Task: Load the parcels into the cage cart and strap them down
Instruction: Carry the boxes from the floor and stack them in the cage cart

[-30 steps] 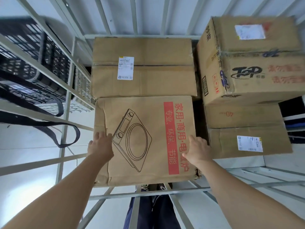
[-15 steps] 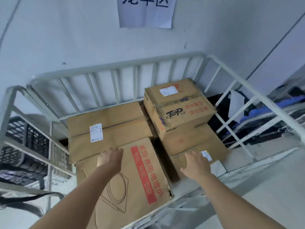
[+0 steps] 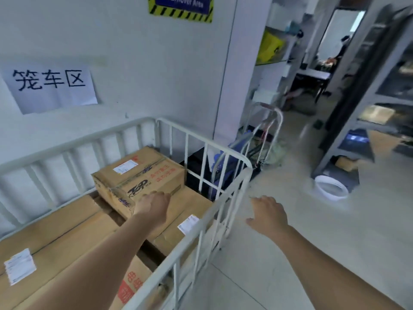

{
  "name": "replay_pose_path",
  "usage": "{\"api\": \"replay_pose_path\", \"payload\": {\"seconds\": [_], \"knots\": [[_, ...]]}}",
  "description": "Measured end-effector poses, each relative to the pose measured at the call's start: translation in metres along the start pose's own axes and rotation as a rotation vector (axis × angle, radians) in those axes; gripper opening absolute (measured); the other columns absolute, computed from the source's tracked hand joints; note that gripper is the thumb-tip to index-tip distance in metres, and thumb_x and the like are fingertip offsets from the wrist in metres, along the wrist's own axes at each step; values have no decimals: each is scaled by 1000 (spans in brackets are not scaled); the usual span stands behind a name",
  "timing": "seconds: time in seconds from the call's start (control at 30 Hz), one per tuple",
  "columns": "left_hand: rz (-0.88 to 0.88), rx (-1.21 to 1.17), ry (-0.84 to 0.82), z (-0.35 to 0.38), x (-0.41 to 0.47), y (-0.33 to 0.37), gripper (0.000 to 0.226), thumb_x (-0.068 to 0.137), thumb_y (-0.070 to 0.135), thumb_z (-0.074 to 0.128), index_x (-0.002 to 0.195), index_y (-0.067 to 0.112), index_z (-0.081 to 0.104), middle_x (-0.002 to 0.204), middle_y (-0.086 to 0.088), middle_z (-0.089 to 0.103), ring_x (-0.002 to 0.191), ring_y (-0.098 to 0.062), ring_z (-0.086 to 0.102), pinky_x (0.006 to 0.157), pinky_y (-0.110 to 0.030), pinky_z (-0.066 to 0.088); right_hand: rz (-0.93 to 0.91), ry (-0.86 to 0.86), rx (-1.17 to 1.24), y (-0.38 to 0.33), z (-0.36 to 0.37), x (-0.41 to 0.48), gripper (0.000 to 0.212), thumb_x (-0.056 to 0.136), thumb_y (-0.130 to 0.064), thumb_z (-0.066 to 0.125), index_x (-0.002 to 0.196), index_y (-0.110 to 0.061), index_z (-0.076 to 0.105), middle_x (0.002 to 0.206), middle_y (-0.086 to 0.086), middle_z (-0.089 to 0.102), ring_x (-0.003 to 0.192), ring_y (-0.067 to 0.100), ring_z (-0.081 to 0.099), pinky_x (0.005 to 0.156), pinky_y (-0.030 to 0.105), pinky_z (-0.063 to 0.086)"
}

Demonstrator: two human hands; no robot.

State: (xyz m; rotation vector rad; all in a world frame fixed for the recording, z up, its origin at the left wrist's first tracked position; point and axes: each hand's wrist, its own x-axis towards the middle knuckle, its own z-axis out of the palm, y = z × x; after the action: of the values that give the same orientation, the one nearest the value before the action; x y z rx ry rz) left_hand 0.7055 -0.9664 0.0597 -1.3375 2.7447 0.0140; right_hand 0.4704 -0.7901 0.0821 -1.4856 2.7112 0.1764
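Head view: 4 cardboard parcels (image 3: 138, 175) are sitting inside the white cage cart (image 3: 223, 153), 1 stacked on top. The left hand (image 3: 152, 209) is hovering over the boxes, fingers loosely curled, holding nothing. The right hand (image 3: 267, 214) is hanging outside the rail, spread and empty. Loading is looking paused; judging by this, fetching another parcel or the strap is coming next.

Bright, even indoor light, soft shadows, motion blur throughout, wide-angle bending at the edges.
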Motion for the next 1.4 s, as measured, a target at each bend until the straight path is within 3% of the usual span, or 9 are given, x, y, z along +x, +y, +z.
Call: {"api": "replay_pose_path", "payload": {"seconds": [0.13,0.23,0.43,0.77,0.97,1.4], "knots": [[140,-10,41,-31,-6,81,44,86,8,56,128,20,52,116,-1,59,106,-22,57,80,-32,52,138,34,-8,85,-12,-56,50,87,-49,60,126,-19,50,126,6,53,120,26,47,94,37,41],[262,39,91,-52,-11,146,34,87,9,53,120,17,52,114,-2,59,107,-23,57,72,-30,44,259,31,-24,144,-16,-97,50,87,-48,59,127,-20,49,127,6,51,120,26,46,95,37,41],[503,101,125,-70,-12,271,39,88,9,52,126,17,49,117,-3,58,109,-24,57,79,-34,47,534,-13,-24,238,-13,-170,54,86,-46,59,133,-21,46,130,4,50,124,23,44,97,35,40],[935,121,152,-70,-14,472,45,86,18,57,130,19,47,124,-2,55,118,-23,52,88,-32,44,965,-18,16,342,3,-279,48,84,-36,58,128,-22,46,130,3,52,119,25,49,86,34,44],[1169,108,122,-60,-60,578,41,86,16,55,127,19,49,119,-2,56,114,-23,55,82,-30,44,1187,-69,50,386,26,-362,52,85,-42,60,132,-20,48,128,3,52,123,23,46,97,34,41],[1391,125,-39,25,-192,798,45,89,23,54,134,21,46,129,2,54,120,-21,53,91,-31,45,1447,-207,183,517,110,-529,53,85,-39,59,133,-20,47,126,4,52,122,24,45,97,32,38]]}}
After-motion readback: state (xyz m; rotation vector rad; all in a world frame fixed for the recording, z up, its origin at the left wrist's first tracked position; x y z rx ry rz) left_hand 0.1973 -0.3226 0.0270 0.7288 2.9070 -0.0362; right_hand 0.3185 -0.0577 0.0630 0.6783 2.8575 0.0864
